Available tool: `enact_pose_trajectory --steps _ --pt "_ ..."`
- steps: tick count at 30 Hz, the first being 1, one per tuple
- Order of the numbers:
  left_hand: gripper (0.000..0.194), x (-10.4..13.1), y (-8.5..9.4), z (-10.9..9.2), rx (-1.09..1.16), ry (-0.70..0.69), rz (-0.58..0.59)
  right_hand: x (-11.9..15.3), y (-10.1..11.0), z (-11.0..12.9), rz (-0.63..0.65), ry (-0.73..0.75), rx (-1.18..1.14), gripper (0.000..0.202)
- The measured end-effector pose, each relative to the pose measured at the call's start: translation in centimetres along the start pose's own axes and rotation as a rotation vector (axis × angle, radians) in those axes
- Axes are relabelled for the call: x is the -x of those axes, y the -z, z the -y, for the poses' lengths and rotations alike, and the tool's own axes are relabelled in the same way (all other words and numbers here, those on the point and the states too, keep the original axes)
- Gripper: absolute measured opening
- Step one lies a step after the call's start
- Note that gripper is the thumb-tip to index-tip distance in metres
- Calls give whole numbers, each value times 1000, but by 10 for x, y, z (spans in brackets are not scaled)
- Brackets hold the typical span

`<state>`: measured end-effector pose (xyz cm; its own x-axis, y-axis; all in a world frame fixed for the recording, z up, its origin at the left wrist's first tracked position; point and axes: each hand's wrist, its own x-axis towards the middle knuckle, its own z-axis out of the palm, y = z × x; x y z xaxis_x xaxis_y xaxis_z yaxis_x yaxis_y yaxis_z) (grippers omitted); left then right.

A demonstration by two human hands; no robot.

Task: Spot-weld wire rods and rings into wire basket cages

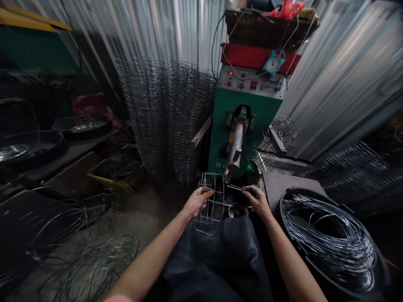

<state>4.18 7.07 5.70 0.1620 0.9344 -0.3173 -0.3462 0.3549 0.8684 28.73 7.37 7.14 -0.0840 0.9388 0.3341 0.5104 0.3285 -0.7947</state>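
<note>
My left hand (197, 202) is closed on a small wire frame (215, 222) made of bent metal rods, with an orange wrap on one finger. Close by on the right, my right hand (256, 199) pinches a thin metal wire (234, 187). The wire's far end lies near the electrode tip of a green welding machine (217, 134), whose metal arm (235, 149) reaches down toward me. Whether the wire touches the frame or the tip I cannot tell. A dark apron (217, 260) covers my lap below both hands.
At right, a black tub (333, 289) holds curved wires (330, 235). Tall stacks of wire frames (189, 121) stand by the metal wall. Loose wire (97, 260) and a yellow crate (97, 171) lie on the left. A teal clock (273, 63) hangs on the machine.
</note>
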Motion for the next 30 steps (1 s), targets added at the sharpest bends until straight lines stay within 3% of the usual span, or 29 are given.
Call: enact_pose_trajectory --steps 10,30 --pt "44 -12 -7 -2 20 28 -39 -9 -11 -23 -56 130 52 20" --pt "44 -30 -10 0 24 61 -42 -25 -7 -38 -35 154 92 23"
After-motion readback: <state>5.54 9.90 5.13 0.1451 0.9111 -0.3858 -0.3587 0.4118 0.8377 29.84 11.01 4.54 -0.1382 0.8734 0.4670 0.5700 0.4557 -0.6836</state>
